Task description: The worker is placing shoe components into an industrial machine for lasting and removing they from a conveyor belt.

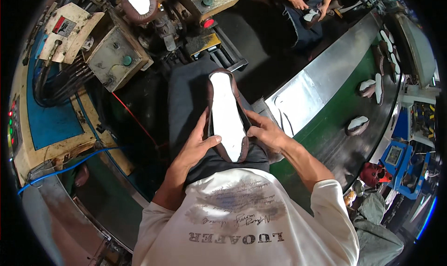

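Holding a brown shoe [226,112] with its long white underside facing up, a person in a white T-shirt [242,247] looks down at their own lap. The shoe lies lengthwise over dark trousers [188,89]; whether it rests on them or hangs just above cannot be told. The left hand [192,147] is clamped on one side, its thumb lying over the white face. The right hand [267,132] grips the opposite side, thumb bent against the edge, where a dark strip shows between white and brown.

Several things could go wrong. Both grips sit toward the end nearer the body, so the far end might tip down if either loosens. A hard push from the right thumb could shift the white layer or crease the brown edge beside that dark strip. A soiled left thumb could leave a mark on the white. If the knees part, the shoe could lose whatever support the lap gives.

Ahead, a second shoe [139,3] sits on a machine [165,30]; reaching forward carelessly might knock the two together. To the right, more shoes [357,125] lie on a green belt [316,156], beyond a metal ledge [321,89] whose edge could scuff a shoe carried across.
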`<state>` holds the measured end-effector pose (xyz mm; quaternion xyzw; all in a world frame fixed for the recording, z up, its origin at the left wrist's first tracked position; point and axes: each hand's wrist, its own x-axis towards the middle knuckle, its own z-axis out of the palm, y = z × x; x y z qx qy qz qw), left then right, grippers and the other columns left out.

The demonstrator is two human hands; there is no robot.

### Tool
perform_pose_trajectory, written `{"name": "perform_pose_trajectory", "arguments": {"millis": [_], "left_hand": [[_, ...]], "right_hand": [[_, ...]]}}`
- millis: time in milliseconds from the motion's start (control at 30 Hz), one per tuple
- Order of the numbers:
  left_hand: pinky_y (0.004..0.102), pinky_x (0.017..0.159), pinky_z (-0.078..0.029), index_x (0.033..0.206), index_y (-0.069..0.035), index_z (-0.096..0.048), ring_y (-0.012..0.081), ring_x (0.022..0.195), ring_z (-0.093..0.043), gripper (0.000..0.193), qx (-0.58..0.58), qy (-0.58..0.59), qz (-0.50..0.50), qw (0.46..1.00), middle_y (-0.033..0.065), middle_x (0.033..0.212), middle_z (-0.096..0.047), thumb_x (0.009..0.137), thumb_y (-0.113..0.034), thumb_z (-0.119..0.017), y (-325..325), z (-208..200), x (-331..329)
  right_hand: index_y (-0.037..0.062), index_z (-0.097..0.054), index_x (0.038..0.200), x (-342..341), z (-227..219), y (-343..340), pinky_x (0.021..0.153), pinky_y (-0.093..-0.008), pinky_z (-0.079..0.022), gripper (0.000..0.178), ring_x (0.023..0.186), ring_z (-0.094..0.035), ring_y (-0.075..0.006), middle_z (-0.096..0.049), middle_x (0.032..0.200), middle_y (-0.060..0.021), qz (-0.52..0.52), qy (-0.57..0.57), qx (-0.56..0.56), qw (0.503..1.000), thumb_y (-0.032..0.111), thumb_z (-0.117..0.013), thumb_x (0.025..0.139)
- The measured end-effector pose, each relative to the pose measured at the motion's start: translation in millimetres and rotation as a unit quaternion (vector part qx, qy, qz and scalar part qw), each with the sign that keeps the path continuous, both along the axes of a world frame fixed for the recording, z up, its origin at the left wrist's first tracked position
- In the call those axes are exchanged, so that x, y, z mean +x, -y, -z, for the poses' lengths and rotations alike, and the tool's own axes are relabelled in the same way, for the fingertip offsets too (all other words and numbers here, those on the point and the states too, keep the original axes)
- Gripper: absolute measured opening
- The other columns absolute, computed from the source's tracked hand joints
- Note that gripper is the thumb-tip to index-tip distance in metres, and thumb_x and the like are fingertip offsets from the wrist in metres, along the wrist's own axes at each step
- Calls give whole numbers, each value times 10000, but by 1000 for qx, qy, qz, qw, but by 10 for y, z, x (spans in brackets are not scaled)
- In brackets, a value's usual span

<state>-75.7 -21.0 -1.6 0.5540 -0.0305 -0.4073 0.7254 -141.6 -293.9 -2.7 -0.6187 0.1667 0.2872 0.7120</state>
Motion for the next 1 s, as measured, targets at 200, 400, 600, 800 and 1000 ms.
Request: {"name": "perform_pose_trajectory", "arguments": {"millis": [200, 400, 600, 800, 1000], "left_hand": [[468, 1308, -344, 1772, -28, -151, 311, 1599, -392, 945, -19, 6, 2, 1000, 192, 1738, -366, 960, 67, -625, -67, 40, -31], [591, 1243, -450, 1769, -152, -225, 382, 1529, -503, 926, -162, -230, -130, 951, 208, 1668, -463, 939, 186, -458, 121, -128, 32], [577, 1229, -459, 1736, -41, -280, 364, 1488, -549, 796, -25, -113, -89, 989, 198, 1627, -517, 1023, -36, -637, 74, -97, 505], [396, 989, -579, 1377, 56, -696, 367, 1210, -740, 339, 278, 444, -45, 851, 239, 1309, -750, 1071, -78, -637, 170, 270, 1520], [441, 910, -585, 1205, 55, -769, 432, 1053, -761, 259, 275, 468, -39, 839, 253, 1117, -779, 1071, -115, -628, 238, 306, 1699]], "right_hand": [[21, -334, 1731, 22, -274, 55, 1228, -445, -465, 857, 1505, -515, -377, -452, 1687, -279, -90, 30, -38, 995, 101, -705, 962], [326, -399, 1715, -161, -745, -656, 1080, -602, -577, 980, 1342, -493, -645, -93, 1798, -304, -287, 343, -546, 708, 304, -896, 871], [358, -529, 1637, -32, -615, -537, 1023, -574, -610, 882, 1269, -558, -564, -92, 1767, -368, -250, 337, -511, 750, 239, -892, 842], [365, -574, 1601, -100, -558, -456, 1068, -586, -566, 837, 1258, -575, -566, -89, 1768, -373, -247, 377, -493, 745, 219, -892, 841], [181, -338, 1722, -76, -412, -415, 1067, -597, -563, 1090, 1297, -552, -608, -179, 1712, -425, -203, 358, -493, 767, 216, -922, 802]]}}
